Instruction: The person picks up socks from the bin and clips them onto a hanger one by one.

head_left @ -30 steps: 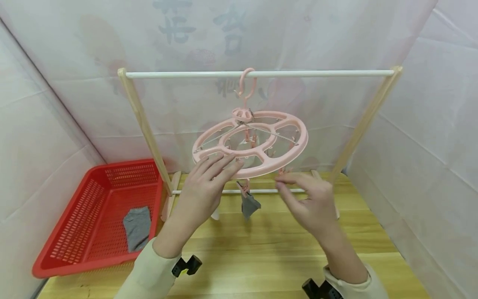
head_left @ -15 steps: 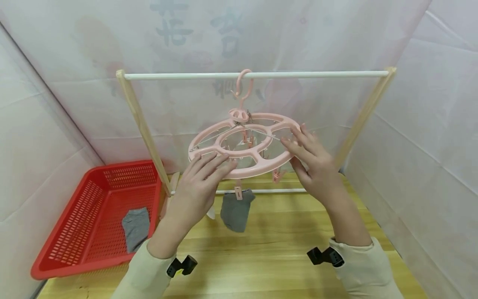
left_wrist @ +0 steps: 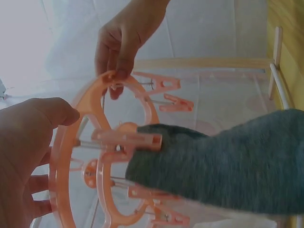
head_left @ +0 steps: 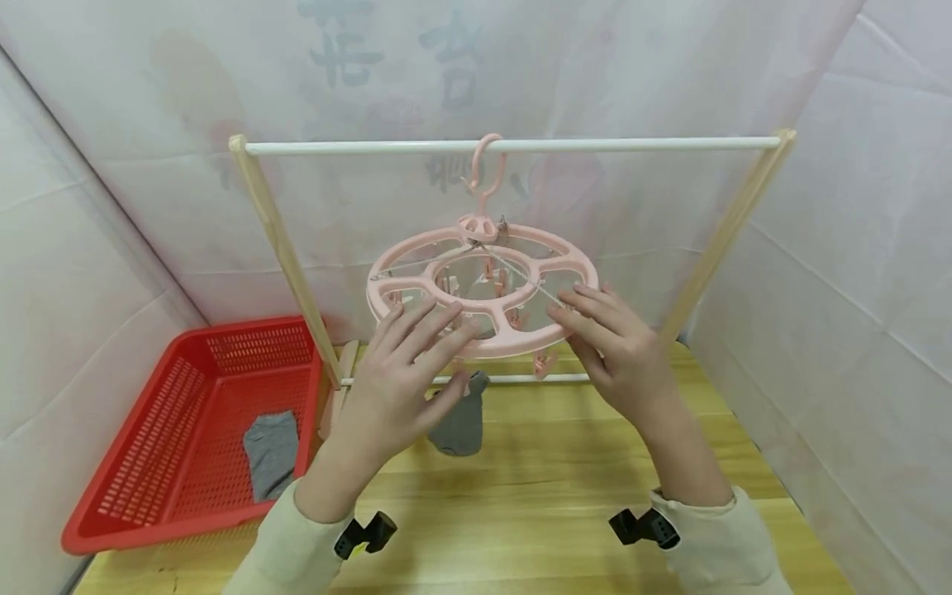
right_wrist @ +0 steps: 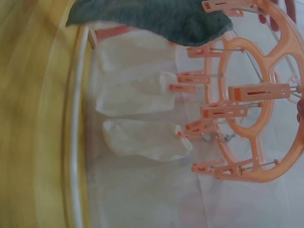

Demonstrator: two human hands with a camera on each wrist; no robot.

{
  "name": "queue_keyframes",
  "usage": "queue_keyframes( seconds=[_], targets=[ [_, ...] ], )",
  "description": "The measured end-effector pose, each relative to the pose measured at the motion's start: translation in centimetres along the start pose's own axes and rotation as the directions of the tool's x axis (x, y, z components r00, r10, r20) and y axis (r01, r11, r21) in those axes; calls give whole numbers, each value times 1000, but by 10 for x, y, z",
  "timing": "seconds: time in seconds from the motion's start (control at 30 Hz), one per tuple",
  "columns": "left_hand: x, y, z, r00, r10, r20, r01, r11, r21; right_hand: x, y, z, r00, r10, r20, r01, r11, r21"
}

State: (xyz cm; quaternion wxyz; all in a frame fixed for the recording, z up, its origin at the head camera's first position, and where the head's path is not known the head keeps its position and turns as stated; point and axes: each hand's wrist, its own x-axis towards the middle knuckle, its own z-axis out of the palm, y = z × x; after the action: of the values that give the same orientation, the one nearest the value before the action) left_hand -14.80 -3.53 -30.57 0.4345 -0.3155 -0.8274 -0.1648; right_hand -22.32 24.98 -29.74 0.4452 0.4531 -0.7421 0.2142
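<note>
A pink round clip hanger [head_left: 513, 340] hangs by its hook from a white rail. My left hand [head_left: 397, 376] rests at its near-left rim, fingers extended over the ring and thumb lower. At the near-right rim, my right hand [head_left: 621, 351] holds the ring; the left wrist view shows its thumb [left_wrist: 124, 64] on one side and fingertips passing through the ring. A grey sock [left_wrist: 223, 166] dangles from a pink clothespin [left_wrist: 128, 138] beside my left hand, partly hidden by it in the head view. Several white socks [right_wrist: 137, 92] hang from pegs at the far side.
A red plastic basket [head_left: 167, 521] stands at the left on the wooden table [head_left: 565, 496], with another grey sock [head_left: 271, 454] inside. Wooden posts [head_left: 278, 240] carry the white top rail [head_left: 632, 145]. A lower white bar [head_left: 535, 378] runs near the table. Pale curtains surround the space.
My right hand has moved from beside a hanging clip onto the ring's rim. The ring has turned, and the clipped grey sock has shifted left toward my left hand, which stays at the rim.
</note>
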Motion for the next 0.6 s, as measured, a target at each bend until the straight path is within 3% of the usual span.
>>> queue_keyframes(
  seconds=[0.33, 0.6],
  targets=[
    [6, 17, 0, 999, 34, 9, -34, 998, 50, -5, -21, 11, 997, -12, -82, 14, 1000, 15],
    [9, 21, 6, 999, 42, 15, -43, 997, 67, 1, -39, 16, 989, -38, -145, 38, 999, -6]
  ],
)
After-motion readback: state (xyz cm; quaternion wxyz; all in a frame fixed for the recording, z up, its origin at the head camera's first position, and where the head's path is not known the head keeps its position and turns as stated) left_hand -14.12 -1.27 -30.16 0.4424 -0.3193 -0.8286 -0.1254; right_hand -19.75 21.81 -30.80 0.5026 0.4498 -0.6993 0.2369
